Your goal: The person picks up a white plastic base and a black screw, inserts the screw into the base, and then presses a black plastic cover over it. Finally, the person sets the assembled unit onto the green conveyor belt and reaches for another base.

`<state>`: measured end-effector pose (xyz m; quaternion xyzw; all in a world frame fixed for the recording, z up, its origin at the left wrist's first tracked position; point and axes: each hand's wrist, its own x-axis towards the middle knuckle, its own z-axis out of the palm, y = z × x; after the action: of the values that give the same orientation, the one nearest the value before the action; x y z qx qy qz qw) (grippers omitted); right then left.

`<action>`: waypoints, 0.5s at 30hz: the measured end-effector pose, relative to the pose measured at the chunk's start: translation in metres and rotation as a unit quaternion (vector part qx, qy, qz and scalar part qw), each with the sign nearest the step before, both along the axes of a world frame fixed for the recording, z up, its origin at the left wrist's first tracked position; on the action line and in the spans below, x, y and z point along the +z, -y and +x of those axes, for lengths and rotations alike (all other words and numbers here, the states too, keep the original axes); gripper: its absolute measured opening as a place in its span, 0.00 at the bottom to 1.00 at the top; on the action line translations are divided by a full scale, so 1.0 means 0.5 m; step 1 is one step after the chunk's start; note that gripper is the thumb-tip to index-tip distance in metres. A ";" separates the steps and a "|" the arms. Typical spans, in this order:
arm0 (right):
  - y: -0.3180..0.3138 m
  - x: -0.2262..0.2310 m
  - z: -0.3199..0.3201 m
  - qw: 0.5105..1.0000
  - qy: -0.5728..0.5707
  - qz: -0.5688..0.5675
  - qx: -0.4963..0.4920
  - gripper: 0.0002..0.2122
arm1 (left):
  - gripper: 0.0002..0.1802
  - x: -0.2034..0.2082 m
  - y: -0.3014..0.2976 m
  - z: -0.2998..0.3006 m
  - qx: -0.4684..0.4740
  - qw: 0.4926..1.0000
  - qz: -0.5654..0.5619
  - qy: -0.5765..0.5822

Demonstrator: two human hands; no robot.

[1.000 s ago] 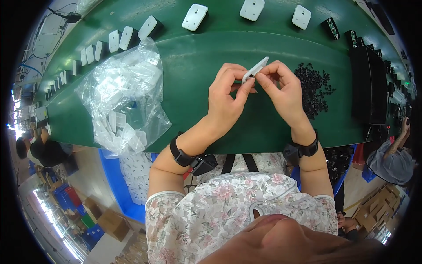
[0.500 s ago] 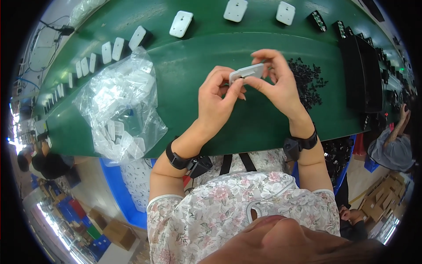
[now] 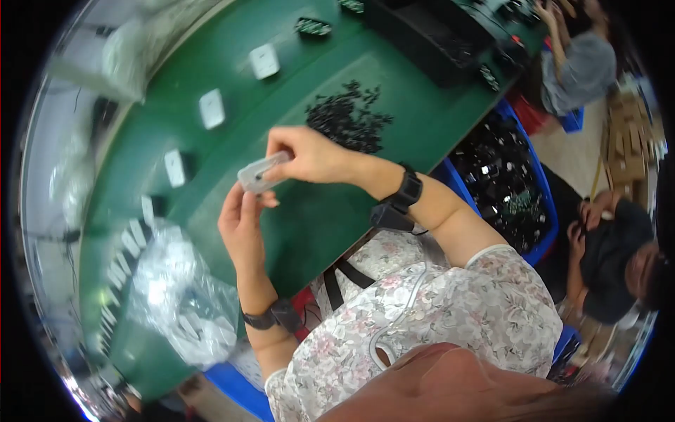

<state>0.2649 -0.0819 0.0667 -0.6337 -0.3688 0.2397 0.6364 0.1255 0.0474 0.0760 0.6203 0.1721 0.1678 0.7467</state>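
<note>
A small white plastic cover [image 3: 254, 174], rounded at the corners and with a dark spot on its face, is held up over the green table between my two hands. My right hand [image 3: 307, 157] pinches its upper right end, thumb across the face. At the lower left end, the fingers of my left hand [image 3: 242, 219] close on the cover's edge; their tips are partly hidden. Beyond my right hand lies a loose pile of small black parts [image 3: 348, 118]. Close to my left forearm rests a clear plastic bag [image 3: 172, 281] with white pieces inside.
White-topped units [image 3: 211, 109] stand in a curved row along the green table [image 3: 302, 243]. A black tray [image 3: 429, 42] and a black unit with green inside [image 3: 313, 27] are at the far side. On the right, a blue bin [image 3: 538, 228] holds black parts; people sit beyond it.
The view has turned, so the table and its rows now slant toward the lower left. Both hands still hold the white cover, which has tipped to show more of its face.
</note>
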 end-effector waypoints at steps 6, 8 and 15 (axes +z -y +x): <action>0.173 0.011 0.005 0.973 0.079 0.004 -0.216 0.13 | 0.08 -0.040 -0.076 -0.001 0.066 0.995 0.073 -0.022; 0.277 0.002 0.067 0.853 0.270 -0.042 -0.445 0.07 | 0.09 -0.061 -0.137 -0.020 0.083 0.964 0.188 -0.167; 0.587 -0.093 0.285 0.657 0.392 -0.471 -0.440 0.23 | 0.11 -0.114 -0.192 -0.016 0.065 0.802 0.561 -0.193</action>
<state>0.4074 -0.3754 0.0202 -0.9721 -0.0996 -0.1968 0.0801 0.1175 0.1433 0.0188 0.9378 0.2287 0.1599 0.2066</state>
